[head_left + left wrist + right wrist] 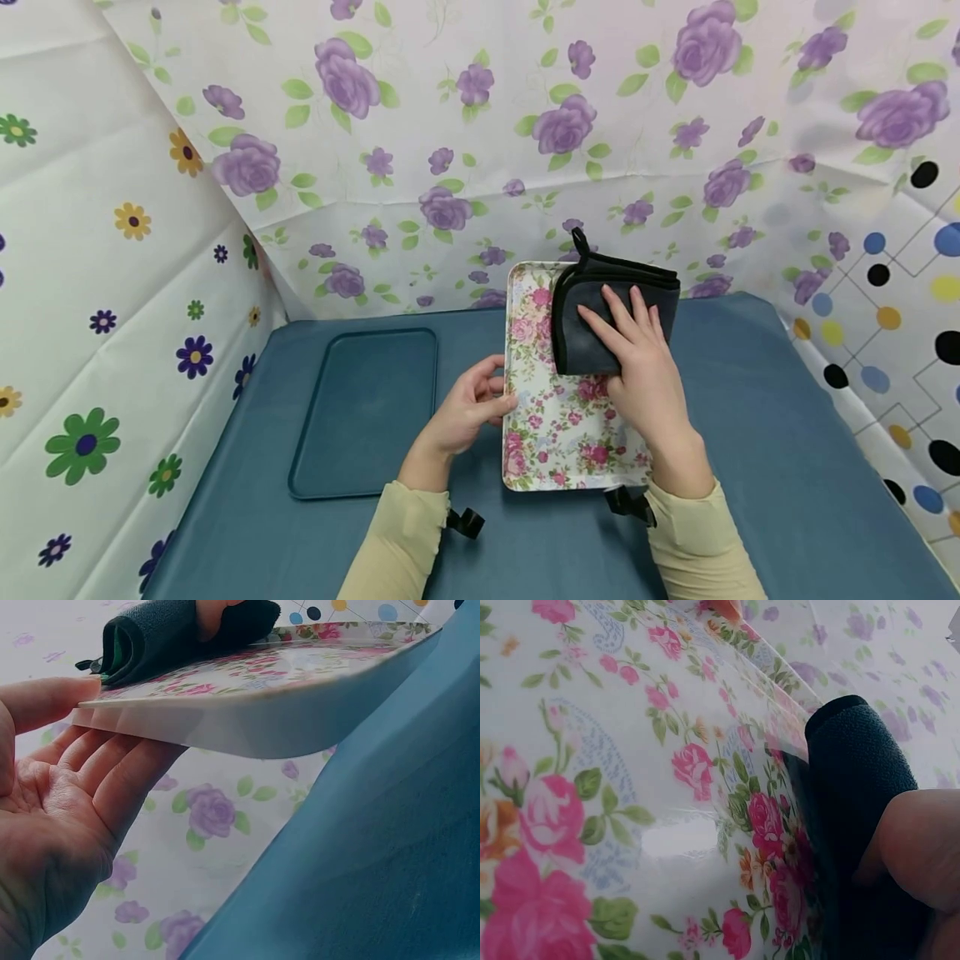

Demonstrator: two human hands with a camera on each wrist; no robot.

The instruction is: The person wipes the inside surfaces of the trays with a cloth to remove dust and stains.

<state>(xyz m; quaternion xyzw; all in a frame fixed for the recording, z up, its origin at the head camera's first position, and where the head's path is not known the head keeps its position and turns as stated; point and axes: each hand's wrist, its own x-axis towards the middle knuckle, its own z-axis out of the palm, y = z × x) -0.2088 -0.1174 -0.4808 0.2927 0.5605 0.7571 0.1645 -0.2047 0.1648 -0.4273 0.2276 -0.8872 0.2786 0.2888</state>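
dark grey folded cloth edged in black (585, 287) lies under the spread, straight fingers of a person's right hand (643, 367), on the far right part of a white rectangular tray printed with pink roses (558, 442). the left hand (467, 406) grips that tray's left rim, thumb above, fingers beneath. farther left, a plain teal rectangular tray (367, 408) rests on a blue-covered table (750, 417).
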